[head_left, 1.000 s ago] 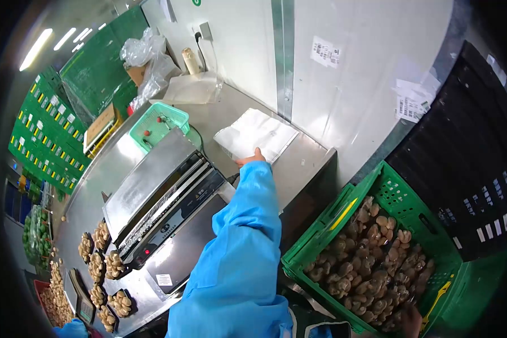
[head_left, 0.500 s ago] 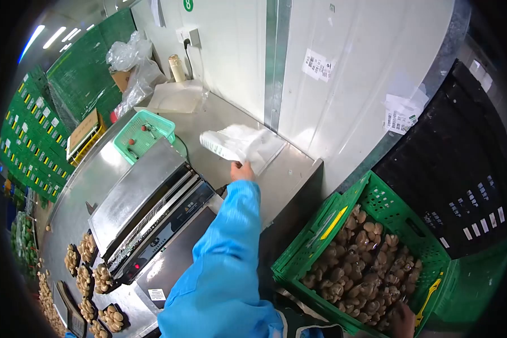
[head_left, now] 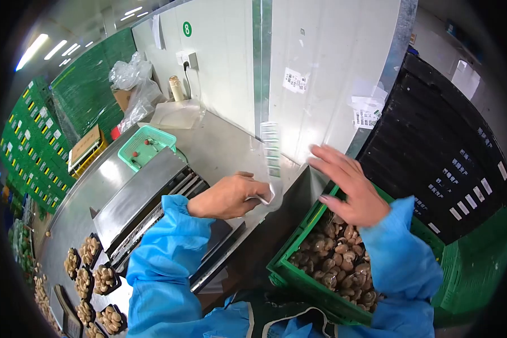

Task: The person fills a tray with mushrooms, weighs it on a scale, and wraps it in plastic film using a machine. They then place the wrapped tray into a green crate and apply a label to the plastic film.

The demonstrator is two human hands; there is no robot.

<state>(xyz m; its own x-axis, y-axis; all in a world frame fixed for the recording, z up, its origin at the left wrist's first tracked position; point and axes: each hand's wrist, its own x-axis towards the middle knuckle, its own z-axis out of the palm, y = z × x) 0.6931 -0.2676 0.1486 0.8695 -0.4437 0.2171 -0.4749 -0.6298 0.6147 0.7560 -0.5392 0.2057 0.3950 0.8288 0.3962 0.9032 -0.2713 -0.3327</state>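
Note:
My left hand (head_left: pixel 234 196) is closed on a clear plastic bag (head_left: pixel 275 197) with a green-and-white printed band, held up over the edge of the metal table. The band stands upright above my fingers. My right hand (head_left: pixel 346 188) is open, fingers spread, just right of the bag and over the near side of a green crate (head_left: pixel 304 231). Brown mushrooms (head_left: pixel 338 259) with a shiny look fill this crate. Below my left forearm lies a metal wrapping machine (head_left: pixel 141 191), partly hidden by my sleeve.
Black trays of mushrooms (head_left: pixel 104 279) stand on the metal table (head_left: pixel 65 225) at the left. A mint-green basket (head_left: pixel 146 147) holds small red items. Green crates (head_left: pixel 36 146) are stacked far left. A large black crate (head_left: pixel 428 146) leans at the right by the white wall (head_left: pixel 327 73).
My left hand has lifted the bag off the table and brought it right, nearer to me. My right hand has risen from the mushroom crate and opened beside the bag.

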